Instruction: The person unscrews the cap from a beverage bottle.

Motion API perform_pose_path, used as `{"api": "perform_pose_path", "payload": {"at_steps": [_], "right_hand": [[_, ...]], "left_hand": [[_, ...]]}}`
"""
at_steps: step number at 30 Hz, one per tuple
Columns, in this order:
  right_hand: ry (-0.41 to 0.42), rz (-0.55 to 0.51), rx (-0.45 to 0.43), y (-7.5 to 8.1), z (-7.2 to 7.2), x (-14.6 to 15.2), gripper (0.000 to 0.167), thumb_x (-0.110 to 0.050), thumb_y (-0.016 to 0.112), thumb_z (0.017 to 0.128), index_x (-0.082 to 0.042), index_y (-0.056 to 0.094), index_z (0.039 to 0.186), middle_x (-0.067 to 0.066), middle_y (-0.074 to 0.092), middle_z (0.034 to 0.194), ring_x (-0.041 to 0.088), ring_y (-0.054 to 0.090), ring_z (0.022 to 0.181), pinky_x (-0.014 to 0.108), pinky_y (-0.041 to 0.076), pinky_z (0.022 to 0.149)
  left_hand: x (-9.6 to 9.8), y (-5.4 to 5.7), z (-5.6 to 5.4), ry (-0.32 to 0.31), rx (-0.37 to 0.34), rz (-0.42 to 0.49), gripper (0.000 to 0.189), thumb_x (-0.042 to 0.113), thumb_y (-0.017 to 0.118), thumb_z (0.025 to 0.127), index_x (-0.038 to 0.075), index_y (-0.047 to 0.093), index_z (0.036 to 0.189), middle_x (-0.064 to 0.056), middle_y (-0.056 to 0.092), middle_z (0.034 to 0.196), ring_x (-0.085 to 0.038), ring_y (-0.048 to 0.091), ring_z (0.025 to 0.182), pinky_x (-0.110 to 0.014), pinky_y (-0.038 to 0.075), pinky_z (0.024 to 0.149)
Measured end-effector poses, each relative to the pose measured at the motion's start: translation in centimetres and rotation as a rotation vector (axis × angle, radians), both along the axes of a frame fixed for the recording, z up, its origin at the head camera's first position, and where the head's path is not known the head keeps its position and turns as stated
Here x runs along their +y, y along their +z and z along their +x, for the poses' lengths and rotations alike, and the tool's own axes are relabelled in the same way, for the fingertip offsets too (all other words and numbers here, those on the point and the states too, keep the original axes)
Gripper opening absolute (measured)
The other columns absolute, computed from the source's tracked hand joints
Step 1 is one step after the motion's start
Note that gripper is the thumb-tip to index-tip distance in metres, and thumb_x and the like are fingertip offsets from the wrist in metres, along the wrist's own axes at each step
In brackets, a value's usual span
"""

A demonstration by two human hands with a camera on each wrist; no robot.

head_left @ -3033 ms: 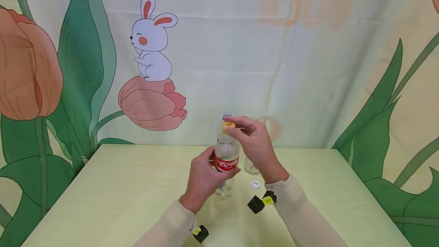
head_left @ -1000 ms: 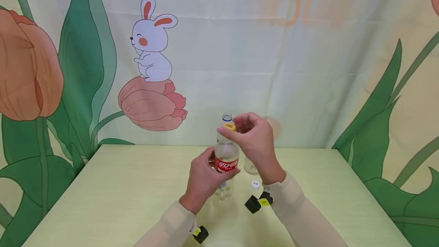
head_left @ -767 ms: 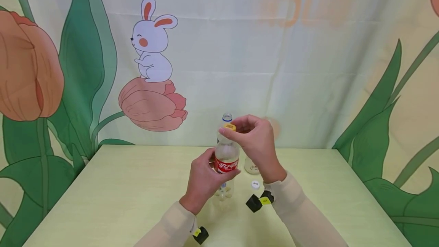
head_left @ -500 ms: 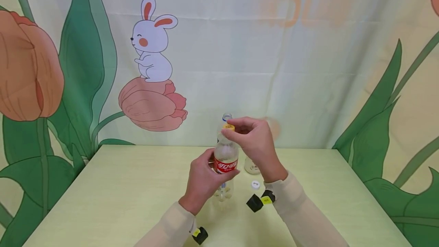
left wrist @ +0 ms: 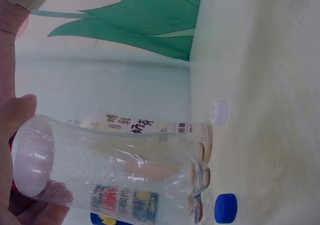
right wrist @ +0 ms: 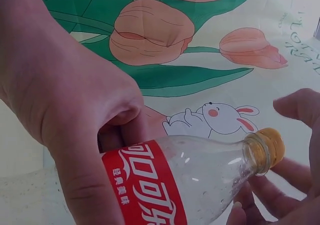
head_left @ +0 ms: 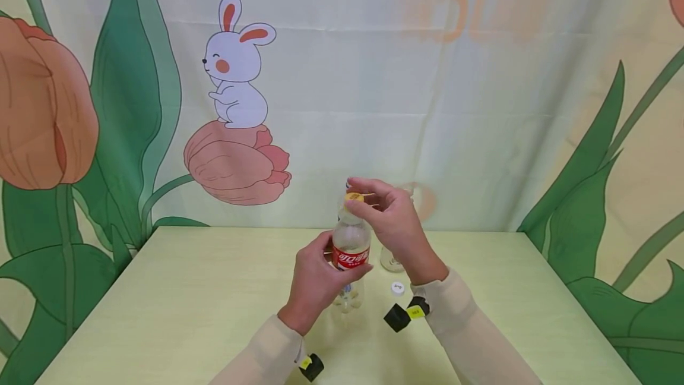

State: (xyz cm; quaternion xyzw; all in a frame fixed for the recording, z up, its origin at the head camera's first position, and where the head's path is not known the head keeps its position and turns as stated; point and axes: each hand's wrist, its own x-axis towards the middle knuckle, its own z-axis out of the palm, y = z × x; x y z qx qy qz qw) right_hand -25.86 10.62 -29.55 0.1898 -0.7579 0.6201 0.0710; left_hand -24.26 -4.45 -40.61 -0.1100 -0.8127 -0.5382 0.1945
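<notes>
My left hand [head_left: 319, 275] grips a clear plastic cola bottle [head_left: 351, 233] round its red label, thumb in front and fingers behind. The bottle is upright, with droplets inside it in the left wrist view. A yellow bottle cap [head_left: 354, 198] sits on its neck. My right hand [head_left: 396, 218] is at the cap, the thumb on the near side and the index finger reaching behind. In the right wrist view a fingertip [right wrist: 287, 105] stands slightly off the cap [right wrist: 270, 146], while other fingers curl below it. Whether the bottle's base touches the table cannot be made out.
Behind stand a bottle with brown lettering [left wrist: 140, 124] and one with a blue label [left wrist: 125, 202], both partly hidden. A white cap [head_left: 398, 288] and a blue cap [left wrist: 226, 208] lie on the pale table [head_left: 203, 302]. A printed curtain [head_left: 342, 76] hangs behind.
My right index finger was drawn back to the right a second ago; now it reaches left behind the cap, as it did three seconds ago. The bottle and my left hand have hardly moved.
</notes>
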Motion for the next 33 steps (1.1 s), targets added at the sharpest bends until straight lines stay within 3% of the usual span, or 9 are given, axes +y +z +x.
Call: {"api": "perform_pose_path", "payload": {"at_steps": [6, 11, 21, 33], "right_hand": [[-0.122, 0.028, 0.024, 0.1, 0.0, 0.0, 0.042, -0.035, 0.09, 0.078, -0.014, 0.072, 0.11, 0.004, 0.073, 0.106, 0.024, 0.067, 0.09, 0.032, 0.059, 0.078], [-0.149, 0.044, 0.082, 0.1, 0.0, -0.1, 0.032, -0.03, 0.092, 0.077, -0.011, 0.076, 0.098, 0.007, 0.075, 0.092, 0.023, 0.068, 0.08, 0.029, 0.059, 0.071], [-0.05, 0.016, 0.087, 0.0, -0.3, -0.2, 0.03, -0.022, 0.087, 0.084, -0.013, 0.08, 0.112, 0.006, 0.078, 0.107, 0.022, 0.072, 0.09, 0.031, 0.062, 0.08], [-0.063, 0.021, 0.098, 0.0, -1.0, -0.8, 0.033, -0.025, 0.087, 0.084, -0.012, 0.079, 0.113, 0.009, 0.078, 0.105, 0.019, 0.074, 0.089, 0.028, 0.063, 0.079]], "left_hand": [[0.0, 0.0, -0.1, -0.001, -0.01, -0.001, 0.066, 0.04, 0.094, 0.072, 0.018, 0.062, 0.126, 0.002, 0.072, 0.12, -0.019, 0.07, 0.107, -0.041, 0.061, 0.093], [-0.1, -0.1, 0.0, 0.003, -0.012, 0.001, 0.065, 0.039, 0.095, 0.072, 0.018, 0.063, 0.124, 0.003, 0.072, 0.119, -0.018, 0.07, 0.106, -0.04, 0.062, 0.092], [-0.7, -0.4, -0.1, 0.015, -0.005, -0.002, 0.064, 0.039, 0.094, 0.073, 0.018, 0.063, 0.124, 0.003, 0.072, 0.119, -0.019, 0.07, 0.106, -0.042, 0.062, 0.09], [-2.7, -1.0, -1.2, 0.083, 0.016, -0.02, 0.065, 0.037, 0.095, 0.072, 0.015, 0.063, 0.124, -0.001, 0.074, 0.118, -0.021, 0.071, 0.107, -0.043, 0.062, 0.091]]}}
